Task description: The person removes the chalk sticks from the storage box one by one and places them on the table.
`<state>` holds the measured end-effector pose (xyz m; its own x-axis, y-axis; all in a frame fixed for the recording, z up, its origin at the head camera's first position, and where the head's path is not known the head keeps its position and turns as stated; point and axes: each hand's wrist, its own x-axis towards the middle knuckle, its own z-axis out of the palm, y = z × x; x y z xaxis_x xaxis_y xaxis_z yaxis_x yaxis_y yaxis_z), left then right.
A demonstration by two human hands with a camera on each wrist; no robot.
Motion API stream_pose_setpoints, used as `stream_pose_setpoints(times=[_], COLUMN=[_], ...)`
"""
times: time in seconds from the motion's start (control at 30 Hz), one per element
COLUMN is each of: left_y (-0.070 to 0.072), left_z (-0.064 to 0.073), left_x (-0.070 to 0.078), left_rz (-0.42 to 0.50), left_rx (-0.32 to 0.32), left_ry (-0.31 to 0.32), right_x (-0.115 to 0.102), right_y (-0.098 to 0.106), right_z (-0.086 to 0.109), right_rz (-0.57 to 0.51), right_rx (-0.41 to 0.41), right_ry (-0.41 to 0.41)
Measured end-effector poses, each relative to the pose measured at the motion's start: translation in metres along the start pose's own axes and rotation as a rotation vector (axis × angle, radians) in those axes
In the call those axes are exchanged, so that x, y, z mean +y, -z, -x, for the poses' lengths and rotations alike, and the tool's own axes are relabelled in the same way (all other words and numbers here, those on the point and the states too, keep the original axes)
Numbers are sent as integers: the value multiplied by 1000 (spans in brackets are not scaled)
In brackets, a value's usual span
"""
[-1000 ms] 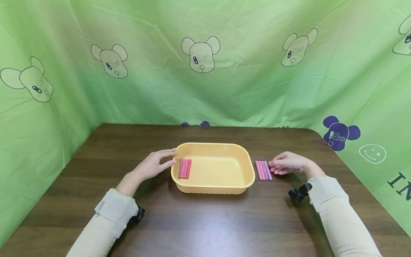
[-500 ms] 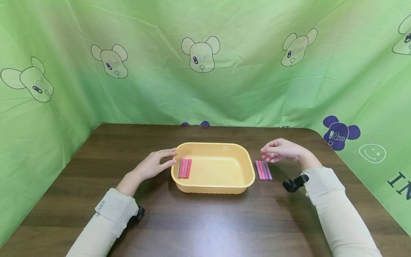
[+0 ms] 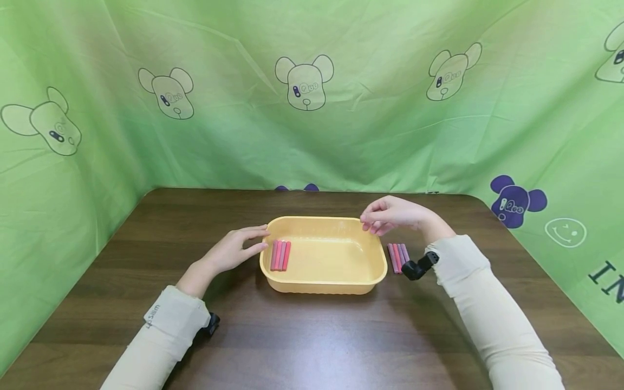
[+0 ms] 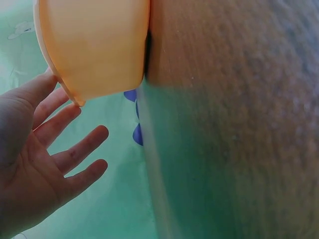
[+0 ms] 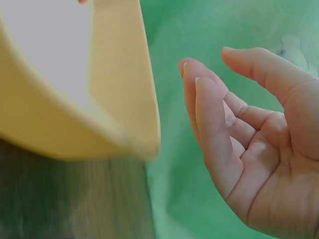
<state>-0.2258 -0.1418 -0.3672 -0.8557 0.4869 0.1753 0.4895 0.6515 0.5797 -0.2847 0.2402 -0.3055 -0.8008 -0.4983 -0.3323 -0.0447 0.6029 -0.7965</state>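
Head view gives me four pink, red and purple sticks (image 3: 280, 255) lying side by side inside the tray (image 3: 333, 257), at its left end. The tray sits on the table (image 3: 292, 336), and just beyond its right side I see a second row of sticks (image 3: 395, 258), partly covered from my angle by the black right camera (image 3: 420, 265). The left hand (image 3: 231, 252) is at the tray's left rim; in the left wrist view I make out spread, fairly straight fingers, touching the rim without grasping it. The right hand (image 3: 394, 214) is by the tray's far right corner; the right wrist view shows me loosely bent fingers with the thumb standing clear of them, a released grip, and a gap between hand and tray. Both arms wear pale sleeves (image 3: 492, 314), and the left camera (image 3: 212, 324) pokes out beside its cuff. Behind the table I see a green cloth (image 3: 219, 146) printed with mouse-like heads (image 3: 306, 86).
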Motion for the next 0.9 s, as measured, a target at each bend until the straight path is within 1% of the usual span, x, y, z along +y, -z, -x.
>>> stream_pose_setpoints(times=[0.17, 0.37, 0.67, 0.9], left_y=[0, 0, -1, -2], left_z=[0, -1, -1, -1], left_x=[1, 1, -1, -3], left_rz=[5, -11, -32, -35], left_rx=[-3, -11, 3, 20], left_ry=[3, 5, -10, -23], right_x=[-18, -31, -40, -45], right_y=[-14, -28, -44, -54], right_z=[-14, -29, -49, -63], right_rz=[25, 38, 10, 21], right_rx=[-49, -98, -148, -186], right_ry=[16, 31, 31, 40])
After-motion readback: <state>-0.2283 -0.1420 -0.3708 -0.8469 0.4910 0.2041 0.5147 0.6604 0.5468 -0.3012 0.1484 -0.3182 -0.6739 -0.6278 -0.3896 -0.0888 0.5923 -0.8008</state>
